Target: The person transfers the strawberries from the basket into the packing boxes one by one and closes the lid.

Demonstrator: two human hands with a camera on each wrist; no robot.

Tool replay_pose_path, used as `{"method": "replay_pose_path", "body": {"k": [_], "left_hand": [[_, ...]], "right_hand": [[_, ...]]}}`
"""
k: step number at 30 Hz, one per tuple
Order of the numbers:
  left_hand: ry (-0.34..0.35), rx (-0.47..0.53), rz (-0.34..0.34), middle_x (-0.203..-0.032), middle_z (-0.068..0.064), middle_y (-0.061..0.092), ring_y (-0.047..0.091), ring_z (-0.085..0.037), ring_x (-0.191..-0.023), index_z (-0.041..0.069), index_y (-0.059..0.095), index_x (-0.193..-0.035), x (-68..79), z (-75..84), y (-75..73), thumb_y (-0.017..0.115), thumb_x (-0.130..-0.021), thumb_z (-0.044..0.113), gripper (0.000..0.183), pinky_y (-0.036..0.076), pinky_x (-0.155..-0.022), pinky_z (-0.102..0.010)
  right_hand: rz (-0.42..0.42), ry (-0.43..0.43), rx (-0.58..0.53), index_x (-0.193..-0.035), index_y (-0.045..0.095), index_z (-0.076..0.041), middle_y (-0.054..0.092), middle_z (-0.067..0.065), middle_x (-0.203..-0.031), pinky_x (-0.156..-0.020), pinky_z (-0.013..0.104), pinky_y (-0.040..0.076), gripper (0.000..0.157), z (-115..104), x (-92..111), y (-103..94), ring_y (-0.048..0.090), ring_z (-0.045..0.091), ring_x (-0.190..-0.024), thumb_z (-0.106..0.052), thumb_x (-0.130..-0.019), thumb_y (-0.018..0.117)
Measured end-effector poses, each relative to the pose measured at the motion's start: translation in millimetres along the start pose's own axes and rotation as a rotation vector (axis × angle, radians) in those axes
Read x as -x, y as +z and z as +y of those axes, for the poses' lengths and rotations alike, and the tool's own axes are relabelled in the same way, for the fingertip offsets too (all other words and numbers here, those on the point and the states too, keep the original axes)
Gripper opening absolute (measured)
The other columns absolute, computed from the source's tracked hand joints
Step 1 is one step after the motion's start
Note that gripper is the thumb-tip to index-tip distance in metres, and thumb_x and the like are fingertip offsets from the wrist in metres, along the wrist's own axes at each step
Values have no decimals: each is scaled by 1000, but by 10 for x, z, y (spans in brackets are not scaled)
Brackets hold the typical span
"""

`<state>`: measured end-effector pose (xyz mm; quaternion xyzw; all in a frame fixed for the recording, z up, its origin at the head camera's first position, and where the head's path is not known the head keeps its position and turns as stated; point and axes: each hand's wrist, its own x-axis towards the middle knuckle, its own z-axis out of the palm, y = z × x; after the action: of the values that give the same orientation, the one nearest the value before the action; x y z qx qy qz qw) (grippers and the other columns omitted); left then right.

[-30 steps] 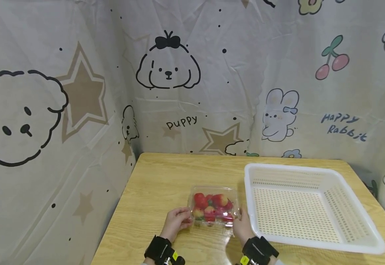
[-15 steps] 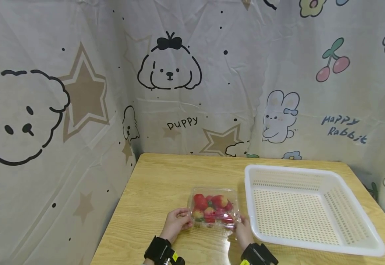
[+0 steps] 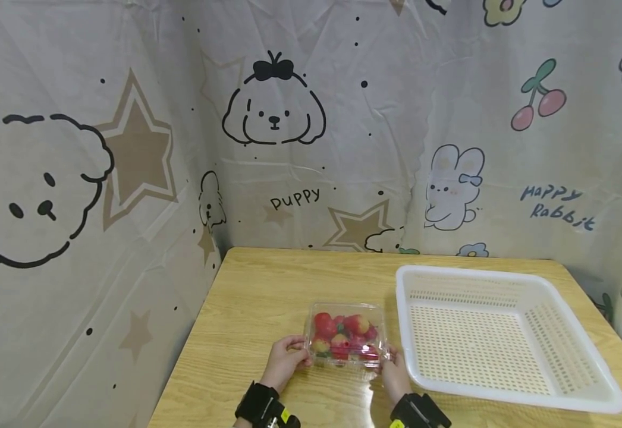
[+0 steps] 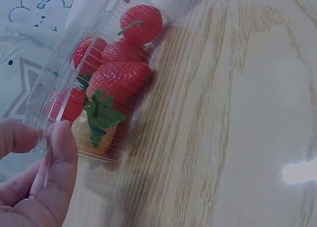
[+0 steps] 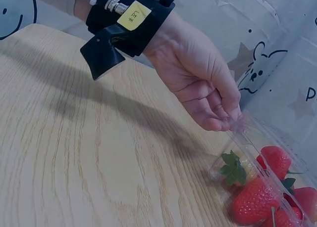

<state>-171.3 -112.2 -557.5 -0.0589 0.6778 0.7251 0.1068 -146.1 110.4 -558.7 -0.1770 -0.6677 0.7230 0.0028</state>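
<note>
A clear plastic clamshell box (image 3: 345, 307) of strawberries (image 3: 356, 324) sits on the wooden table, its lid over the fruit. My left hand (image 3: 283, 361) is at the near left corner; in the left wrist view, thumb and finger of the left hand (image 4: 47, 187) pinch the rim of the box (image 4: 54, 83). Red strawberries with green leaves (image 4: 119, 81) show through the wall. At the near right corner, my right hand (image 3: 393, 371) holds the box edge. The right wrist view shows the left hand (image 5: 198, 83) across the box, while the right hand itself is out of sight there.
A large white perforated basket (image 3: 404, 333) stands on the table (image 3: 257, 285) just right of the box, its wall close beside my right hand. Curtains (image 3: 311, 166) printed with cartoon animals hang behind the table and along its left side.
My right hand has slid slightly toward me, down to the near right corner of the box. The left hand and the box have stayed nearly in place.
</note>
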Motion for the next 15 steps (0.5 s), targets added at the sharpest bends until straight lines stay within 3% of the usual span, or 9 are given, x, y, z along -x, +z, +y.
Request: {"method": "replay_pose_path", "body": {"k": [4,10,12,15], "left_hand": [[4,2,-3,-87,-10,51,60,-12,-67,-19,44,-118,-6,-4,2,54,-80,-9,41,57,-65,-29],[9,-14,-4,-87,-9,51,60,-12,-71,-19,45,-119,9,12,27,54,-81,-7,41,57,-67,-30],[15,-21,-5,-88,-10,51,60,-13,-71,-19,45,-119,10,16,33,54,-81,-7,41,57,-68,-31],[54,-106,0,-88,-10,52,58,-12,-69,-18,47,-117,17,37,31,54,-81,-5,38,57,-67,-32]], "right_hand": [[-18,3,74,-127,22,22,44,31,-107,-65,19,46,41,-73,47,-17,49,12,-74,2,-93,32],[-96,-37,247,-127,19,22,46,29,-100,-66,35,53,48,-46,170,-138,55,26,-80,-8,-95,36],[-161,-38,327,-124,21,25,49,28,-97,-65,39,54,51,-38,216,-199,56,29,-79,-10,-93,42],[-374,-34,475,-116,30,27,53,24,-94,-67,44,53,52,-92,260,-326,57,31,-80,-13,-89,48]]}}
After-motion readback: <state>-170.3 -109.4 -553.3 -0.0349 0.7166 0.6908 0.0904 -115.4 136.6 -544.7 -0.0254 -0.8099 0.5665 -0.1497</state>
